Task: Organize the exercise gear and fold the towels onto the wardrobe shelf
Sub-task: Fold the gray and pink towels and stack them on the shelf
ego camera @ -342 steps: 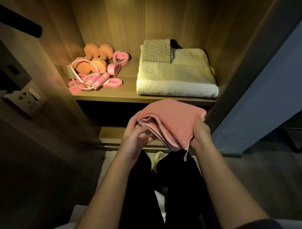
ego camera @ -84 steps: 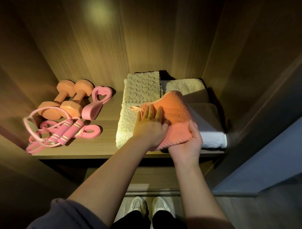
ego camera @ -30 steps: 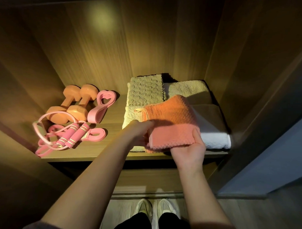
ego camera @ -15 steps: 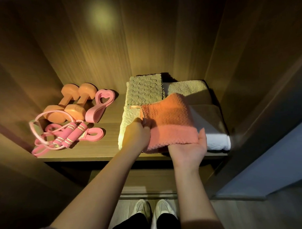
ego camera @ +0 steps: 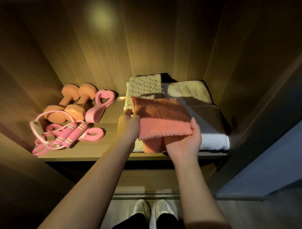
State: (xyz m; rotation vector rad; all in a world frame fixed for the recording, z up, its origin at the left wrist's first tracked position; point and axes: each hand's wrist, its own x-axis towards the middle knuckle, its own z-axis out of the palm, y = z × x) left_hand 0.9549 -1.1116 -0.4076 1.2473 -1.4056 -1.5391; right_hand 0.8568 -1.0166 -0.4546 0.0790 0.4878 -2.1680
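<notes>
wood-grain panels form the wardrobe shelf [ego camera: 100,151], which we treat as one open compartment with two zones. on its left zone we find two orange dumbbells [ego camera: 67,103] lying side by side, a pink heart-shaped grip loop [ego camera: 102,105] just beside them, and nearer the front a pink jump rope [ego camera: 68,134] coiled over a flat pink band [ego camera: 93,135]. on its right zone we find a folded beige towel [ego camera: 189,92] with a white edge at the front, a small textured beige cloth [ego camera: 144,84] resting on its rear left corner, and the pink towel [ego camera: 164,117] lying folded on top of the stack. both forearms reach in from below. the left hand [ego camera: 128,123] is at the pink towel's left edge, fingers curled and pinching the fabric near the corner that carries a small hanging loop. the right hand [ego camera: 183,144] is at the front right corner, thumb on the upper layer and fingers tucked beneath it, gripping the fold. we note a raised mark on one dumbbell end and a small label among the rope handles; neither can be read. pale shoes [ego camera: 155,208] show on the floor below.
</notes>
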